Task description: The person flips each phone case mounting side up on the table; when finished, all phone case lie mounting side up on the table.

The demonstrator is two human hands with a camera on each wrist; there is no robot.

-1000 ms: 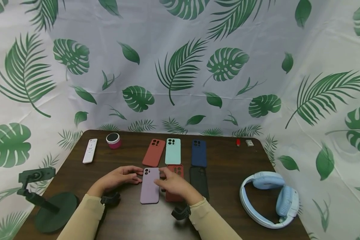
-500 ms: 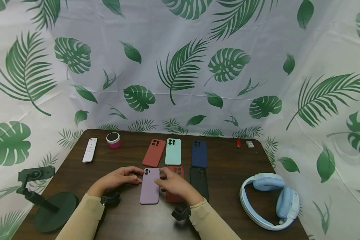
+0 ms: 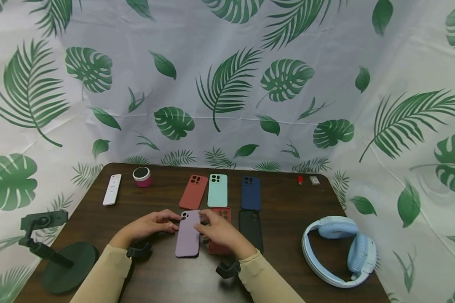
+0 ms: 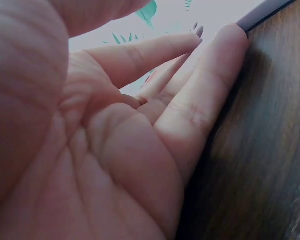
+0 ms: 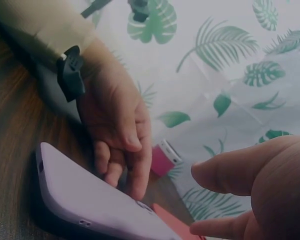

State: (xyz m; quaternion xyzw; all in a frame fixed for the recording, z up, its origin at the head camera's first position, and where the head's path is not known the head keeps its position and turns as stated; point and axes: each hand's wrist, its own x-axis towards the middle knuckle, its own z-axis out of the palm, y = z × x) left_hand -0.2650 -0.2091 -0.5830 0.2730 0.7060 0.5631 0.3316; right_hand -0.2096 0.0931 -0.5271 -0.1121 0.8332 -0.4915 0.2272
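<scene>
A lilac phone case (image 3: 187, 235) lies back side up at the middle of the table, its camera end pointing away. At its left edge, my left hand (image 3: 151, 226) touches it with relaxed fingers, near the camera cutouts. In the left wrist view, the little finger (image 4: 215, 75) reaches the case's rim. My right hand (image 3: 220, 231) is at the case's upper right edge, fingers extended, with its thumb over the face. The right wrist view has that thumb (image 5: 225, 172) raised apart from the case. Partly under my right hand lies a red case (image 3: 224, 213).
Behind are a red case (image 3: 193, 192), a mint case (image 3: 217, 191) and a navy case (image 3: 251, 193). A black case (image 3: 251, 231) lies right. Headphones (image 3: 307, 252), a stand (image 3: 70, 269), a remote (image 3: 112, 190) and a pink-and-white round object (image 3: 142, 179) lie farther out.
The near end of the lilac case has shifted slightly left, so it lies a little more slanted. Both hands stay at its edges. The head view has shifted slightly.
</scene>
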